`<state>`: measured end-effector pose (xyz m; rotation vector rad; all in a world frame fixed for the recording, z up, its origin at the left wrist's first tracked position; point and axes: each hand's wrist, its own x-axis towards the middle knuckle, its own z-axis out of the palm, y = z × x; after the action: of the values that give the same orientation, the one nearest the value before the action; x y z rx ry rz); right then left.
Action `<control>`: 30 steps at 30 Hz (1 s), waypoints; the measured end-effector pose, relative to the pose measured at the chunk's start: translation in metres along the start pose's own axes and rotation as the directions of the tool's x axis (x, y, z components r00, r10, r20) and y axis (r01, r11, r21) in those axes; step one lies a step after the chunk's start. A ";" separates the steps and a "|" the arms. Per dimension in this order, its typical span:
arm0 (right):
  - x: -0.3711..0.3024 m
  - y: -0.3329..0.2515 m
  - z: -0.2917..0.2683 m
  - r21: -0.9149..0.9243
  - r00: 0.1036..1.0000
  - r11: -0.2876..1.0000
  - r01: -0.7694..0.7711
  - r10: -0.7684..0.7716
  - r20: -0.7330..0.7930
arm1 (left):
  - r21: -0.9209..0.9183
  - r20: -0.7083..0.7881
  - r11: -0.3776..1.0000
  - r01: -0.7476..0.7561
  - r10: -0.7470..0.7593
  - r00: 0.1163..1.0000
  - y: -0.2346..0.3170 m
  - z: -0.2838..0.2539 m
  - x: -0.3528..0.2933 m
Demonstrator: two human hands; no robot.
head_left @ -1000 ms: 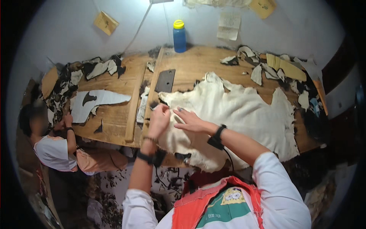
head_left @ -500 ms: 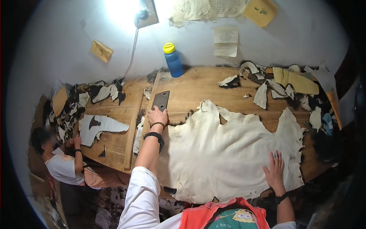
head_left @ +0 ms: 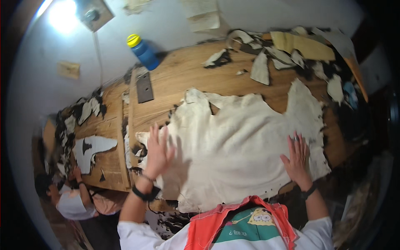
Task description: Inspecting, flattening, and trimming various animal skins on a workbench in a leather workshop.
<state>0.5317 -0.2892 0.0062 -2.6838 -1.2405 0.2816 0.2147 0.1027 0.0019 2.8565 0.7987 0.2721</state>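
Observation:
Spread over the wooden table is a large cream animal hide (head_left: pixel 233 146), flesh side up, with dark fur showing along its ragged edges. My left hand (head_left: pixel 159 151), slightly blurred, hovers by the hide's left edge with fingers apart and nothing in it. On the right part of the hide lies my right hand (head_left: pixel 296 160), fingers stretched out and flat. A dark flat rectangular plate with holes (head_left: pixel 145 88) rests on the table beyond my left hand, touched by neither hand.
A blue bottle with a yellow lid (head_left: pixel 144 53) stands by the wall. Hide scraps (head_left: pixel 260 68) and a yellowish sheet (head_left: pixel 302 45) lie at the back right. Wooden strips (head_left: pixel 131 104) cross the table. A co-worker (head_left: pixel 75 202) sits at the left beside a white cut piece (head_left: pixel 93 148).
My left hand has let go of the dark plate and come back toward the hide's left edge. My right hand stays on the hide. The view has turned.

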 end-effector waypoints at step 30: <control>-0.001 -0.043 0.042 -0.080 0.988 0.990 0.118 -0.108 0.111 | 0.071 0.261 0.997 0.030 -0.047 0.964 0.032 0.018 -0.075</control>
<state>0.4897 -0.2594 -0.0241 -2.6880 -1.4622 0.3676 0.1719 0.0342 -0.0183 2.8497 0.8209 -0.1400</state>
